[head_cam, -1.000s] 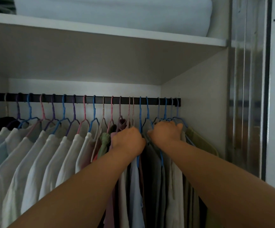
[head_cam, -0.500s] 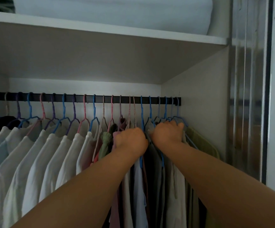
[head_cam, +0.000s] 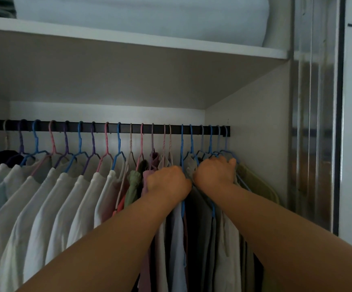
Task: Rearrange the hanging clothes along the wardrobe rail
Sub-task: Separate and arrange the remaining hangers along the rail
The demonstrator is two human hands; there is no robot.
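A black rail [head_cam: 107,127] runs across the wardrobe, packed with blue, pink and purple hangers. White shirts [head_cam: 51,203] hang on the left; pink, green and dark garments [head_cam: 194,218] crowd the right. My left hand [head_cam: 167,182] is closed on the shoulders of the pink and beige garments near the middle. My right hand [head_cam: 215,170] grips the bunch of blue hangers [head_cam: 211,144] at the rail's right end. Both fists touch side by side, and the fingers are hidden among the cloth.
A white shelf [head_cam: 128,39] sits above the rail with folded pale bedding [head_cam: 150,15] on it. The wardrobe's side wall [head_cam: 255,133] stands close to the right of the last hanger. A sliding door frame [head_cam: 318,123] is further right.
Both hands have stayed on the same garments, with the right-hand blue hangers nudged slightly rightward along the rail. The left hand has shifted a little right too.
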